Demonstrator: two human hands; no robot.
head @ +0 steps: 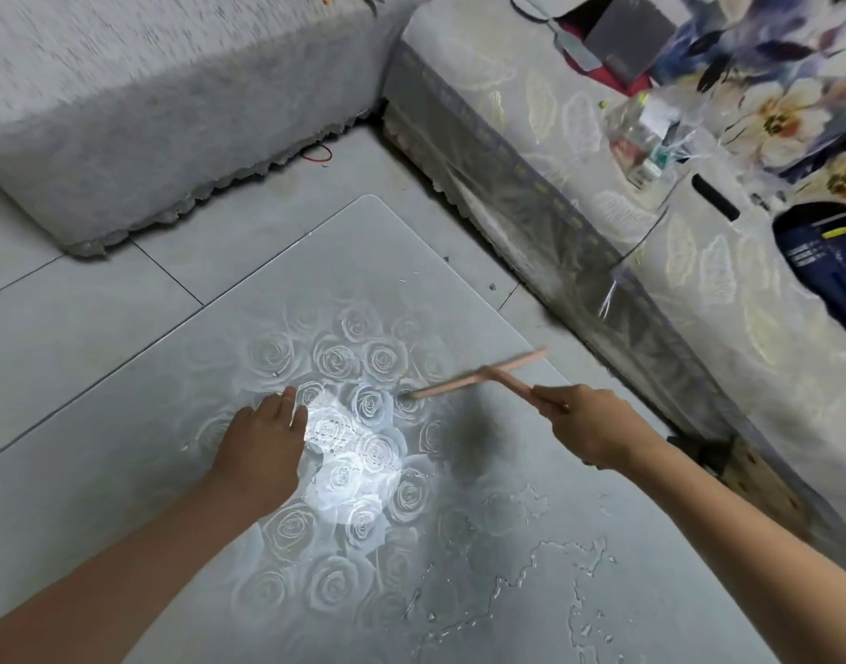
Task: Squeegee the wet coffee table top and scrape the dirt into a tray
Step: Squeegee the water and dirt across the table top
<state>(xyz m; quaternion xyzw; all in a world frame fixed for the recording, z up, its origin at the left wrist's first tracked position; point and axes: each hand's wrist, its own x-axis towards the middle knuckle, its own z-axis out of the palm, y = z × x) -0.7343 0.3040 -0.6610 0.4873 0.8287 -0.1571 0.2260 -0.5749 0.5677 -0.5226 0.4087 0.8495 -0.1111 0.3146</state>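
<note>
The right hand (588,424) is closed around the end of a squeegee's handle, fingers wrapped over it. The squeegee (483,373) is pale pink and T-shaped, a slim handle meeting a long narrow blade bar. It is blurred, and sits over the right half of the coffee table top (363,242), near the middle of the rose pattern; whether the blade touches the glass cannot be told. It looks light and stiff, easy to swing one-handed. A grip low on the handle, as here, gives reach, though pressing the blade flat would likely need a firmer hold nearer the bar.

The left hand (263,438) rests on the glass beside a bright reflection. Its fingers point away from the camera, so I cannot tell how far they bend; nothing shows in it.

The top is frosted grey glass with rounded corners and printed white roses. Puddles of water (555,567) spread across the near right part, likely slippery. No tray is in view.
</note>
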